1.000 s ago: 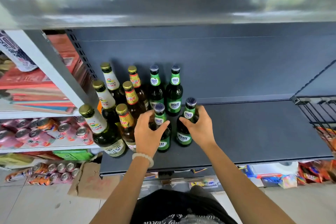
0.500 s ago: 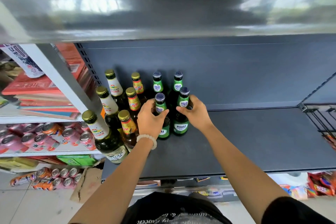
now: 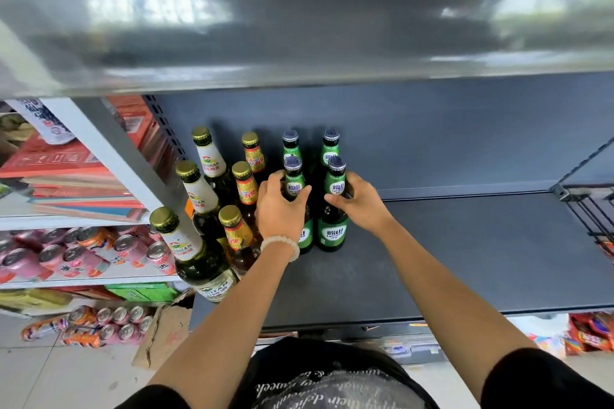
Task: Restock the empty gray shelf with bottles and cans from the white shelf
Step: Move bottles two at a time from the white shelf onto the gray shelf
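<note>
While each hand (image 3: pixel 280 209) (image 3: pixel 360 201) grips a green bottle (image 3: pixel 295 183) (image 3: pixel 334 219), gold-capped bottles (image 3: pixel 246 189) crowd leftward.

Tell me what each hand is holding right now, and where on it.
The left hand grips one green bottle at its neck and shoulder; the right hand grips the green bottle beside it at the neck.

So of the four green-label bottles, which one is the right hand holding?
The front right one: the right hand grips its neck. The left hand grips the front left one; the two behind stand untouched.
</note>
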